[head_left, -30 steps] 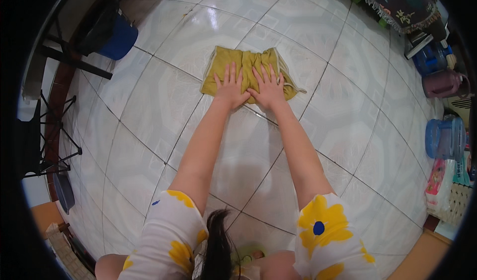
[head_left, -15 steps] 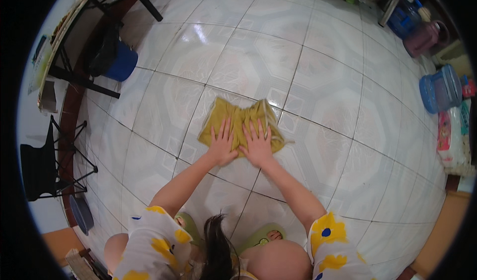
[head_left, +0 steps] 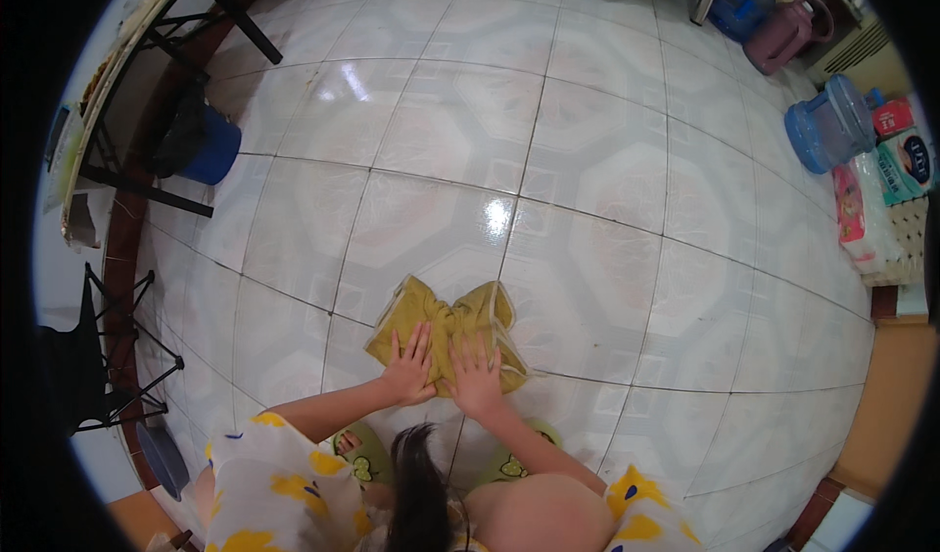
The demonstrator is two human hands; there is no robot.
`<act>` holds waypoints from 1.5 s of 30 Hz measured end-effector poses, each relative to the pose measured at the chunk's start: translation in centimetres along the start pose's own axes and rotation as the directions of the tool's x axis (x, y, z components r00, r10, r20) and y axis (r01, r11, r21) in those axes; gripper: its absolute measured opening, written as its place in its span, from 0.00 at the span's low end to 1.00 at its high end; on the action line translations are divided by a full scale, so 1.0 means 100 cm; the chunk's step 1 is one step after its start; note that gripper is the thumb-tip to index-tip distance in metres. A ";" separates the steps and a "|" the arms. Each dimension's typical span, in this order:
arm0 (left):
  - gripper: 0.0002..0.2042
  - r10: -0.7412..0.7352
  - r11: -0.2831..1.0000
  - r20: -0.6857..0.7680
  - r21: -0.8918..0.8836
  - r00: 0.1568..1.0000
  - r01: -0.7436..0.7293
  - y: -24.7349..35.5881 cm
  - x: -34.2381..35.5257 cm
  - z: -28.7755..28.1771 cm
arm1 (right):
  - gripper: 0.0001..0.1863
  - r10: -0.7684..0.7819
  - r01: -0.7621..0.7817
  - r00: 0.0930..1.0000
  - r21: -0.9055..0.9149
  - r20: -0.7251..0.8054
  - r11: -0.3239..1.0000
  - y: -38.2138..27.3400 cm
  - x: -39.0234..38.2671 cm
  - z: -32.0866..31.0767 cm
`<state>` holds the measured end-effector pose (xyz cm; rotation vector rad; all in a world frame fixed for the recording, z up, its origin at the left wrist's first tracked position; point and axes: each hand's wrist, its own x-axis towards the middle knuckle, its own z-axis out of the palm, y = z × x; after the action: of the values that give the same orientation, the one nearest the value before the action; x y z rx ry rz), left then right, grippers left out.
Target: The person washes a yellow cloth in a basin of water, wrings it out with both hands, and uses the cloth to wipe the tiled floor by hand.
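A mustard-yellow cloth [head_left: 452,309] with pale edging lies bunched on the tiled floor [head_left: 470,111] in front of my feet. My left hand [head_left: 407,368] presses flat on the cloth's near left part, fingers stretched out. Beside it, my right hand [head_left: 474,380] lies on the near right part, its fingers spread and pointing away from me. Neither hand is wrapped round the cloth. Folds gather in the middle, and its right corner trails out past my right hand. Green slippers [head_left: 364,462] are on my feet, just behind the cloth.
At the left stand a black-legged table [head_left: 152,197], a blue bin [head_left: 217,150] with a black bag, a black folding chair [head_left: 78,366] and a grey basin [head_left: 163,460]. Along the right are a blue water jug [head_left: 821,129], tissue packs [head_left: 862,221] and a pink kettle [head_left: 778,41].
Both hands and the cloth have come back toward my feet, with the palms still flat on it. The view has shifted, showing more floor ahead.
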<state>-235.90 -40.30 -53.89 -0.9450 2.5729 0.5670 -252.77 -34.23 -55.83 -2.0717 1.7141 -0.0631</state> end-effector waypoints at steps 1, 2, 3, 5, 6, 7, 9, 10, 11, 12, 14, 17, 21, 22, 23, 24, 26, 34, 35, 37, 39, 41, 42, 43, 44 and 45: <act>0.35 0.003 1.000 -0.006 -0.006 1.000 -0.003 -0.002 0.002 0.001 | 0.36 0.002 -0.002 1.000 -0.008 0.002 1.000 0.003 0.002 0.000; 0.34 -0.005 1.000 -0.031 0.023 1.000 0.006 -0.003 0.002 0.002 | 0.37 -0.013 0.013 0.998 0.008 -0.067 1.000 0.005 0.003 0.001; 0.33 -0.015 0.999 -0.056 0.051 0.998 0.018 -0.004 0.003 0.003 | 0.37 -0.028 0.032 0.990 0.025 -0.135 0.999 0.006 0.005 0.002; 0.33 -0.042 0.999 -0.082 -0.007 0.996 0.042 -0.005 0.013 -0.001 | 0.37 -0.025 0.029 0.988 0.028 -0.154 0.999 0.014 0.014 -0.003; 0.33 -0.073 0.996 -0.114 -0.053 0.991 0.067 -0.005 0.021 -0.007 | 0.38 -0.025 0.031 0.982 0.031 -0.188 0.999 0.020 0.022 -0.010; 0.33 -0.078 0.996 -0.105 -0.056 0.991 0.073 -0.006 0.030 -0.014 | 0.38 -0.026 0.034 0.983 0.038 -0.180 0.999 0.024 0.031 -0.016; 0.33 -0.149 0.986 -0.117 -0.092 0.982 0.138 -0.012 0.051 -0.026 | 0.38 -0.012 0.008 0.983 -0.023 -0.185 1.000 0.037 0.054 -0.029; 0.33 -0.153 0.986 -0.110 -0.090 0.982 0.143 -0.018 0.060 -0.030 | 0.38 -0.014 0.011 0.983 -0.015 -0.182 1.000 0.042 0.067 -0.036; 0.34 -0.180 0.980 -0.180 -0.117 0.967 0.161 -0.023 0.070 -0.033 | 0.38 -0.048 0.045 0.981 -0.022 -0.188 0.999 0.050 0.080 -0.045; 0.35 -0.213 0.973 -0.248 -0.145 0.945 0.182 -0.027 0.076 -0.035 | 0.38 -0.087 0.084 0.977 -0.026 -0.194 0.996 0.055 0.093 -0.051; 0.35 -0.275 0.957 -0.278 -0.168 0.920 0.235 -0.029 0.090 -0.035 | 0.39 -0.146 0.140 0.973 -0.043 -0.180 0.989 0.066 0.114 -0.062; 0.36 -0.384 0.920 -0.311 -0.212 0.869 0.331 -0.029 0.108 -0.043 | 0.41 -0.238 0.224 0.957 -0.096 -0.168 0.970 0.082 0.143 -0.074; 0.37 -0.540 0.835 -0.328 -0.324 0.775 0.444 -0.041 0.132 -0.057 | 0.40 -0.333 0.308 0.936 -0.191 -0.114 0.932 0.092 0.185 -0.086; 0.37 -0.539 0.836 -0.330 -0.327 0.775 0.442 -0.044 0.138 -0.059 | 0.39 -0.325 0.296 0.932 -0.180 -0.159 0.938 0.091 0.193 -0.087; 0.37 -0.565 0.821 -0.357 -0.336 0.744 0.462 -0.052 0.139 -0.060 | 0.38 -0.331 0.300 0.920 -0.164 -0.210 0.940 0.084 0.201 -0.088; 0.37 -0.589 0.806 -0.384 -0.346 0.711 0.480 -0.057 0.139 -0.060 | 0.37 -0.297 0.272 0.935 -0.146 -0.195 0.951 0.077 0.201 -0.087; 0.37 -0.555 0.831 -0.396 -0.306 0.732 0.464 -0.058 0.135 -0.057 | 0.36 -0.245 0.222 0.948 -0.129 -0.205 0.966 0.068 0.189 -0.083; 0.36 -0.205 0.977 -0.394 -0.134 0.896 0.164 -0.019 0.064 -0.030 | 0.38 -0.121 0.107 0.983 -0.102 -0.140 0.989 0.046 0.084 -0.042; 0.37 -0.196 0.980 -0.272 -0.080 0.942 0.180 -0.010 0.052 -0.026 | 0.38 -0.113 0.104 0.985 -0.072 -0.133 0.992 0.039 0.065 -0.034; 0.37 -0.173 0.985 -0.146 -0.026 0.974 0.171 0.009 0.030 -0.015 | 0.36 -0.083 0.078 0.994 -0.063 -0.076 0.995 0.027 0.027 -0.026; 0.37 -0.100 0.995 -0.055 0.004 0.993 0.100 0.023 0.013 -0.005 | 0.36 -0.051 0.048 0.997 -0.057 -0.051 0.997 0.016 -0.004 -0.019; 0.37 -0.080 0.997 -0.055 -0.021 0.995 0.078 0.029 0.010 -0.002 | 0.36 -0.018 0.016 1.000 -0.057 -0.024 0.998 0.015 -0.014 -0.015; 0.37 -0.071 0.997 -0.057 -0.045 0.996 0.068 0.030 0.011 -0.002 | 0.37 -0.011 0.009 0.999 -0.046 -0.044 0.999 0.017 -0.015 -0.013; 0.37 -0.063 0.997 -0.058 -0.048 0.996 0.060 0.029 0.014 -0.003 | 0.38 -0.006 0.004 0.998 -0.036 -0.063 0.999 0.020 -0.015 -0.013; 0.38 -0.041 0.998 -0.049 -0.039 0.998 0.039 0.025 0.018 -0.005 | 0.38 0.002 -0.005 0.998 -0.037 -0.061 0.999 0.024 -0.014 -0.015; 0.38 -0.029 0.999 -0.033 -0.032 0.999 0.028 0.022 0.020 -0.006 | 0.39 -0.003 0.001 0.997 -0.021 -0.074 1.000 0.028 -0.008 -0.018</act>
<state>-238.89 -40.16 -53.70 -1.0079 2.5833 0.5900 -256.12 -34.42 -55.10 -2.1107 1.7635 -0.1246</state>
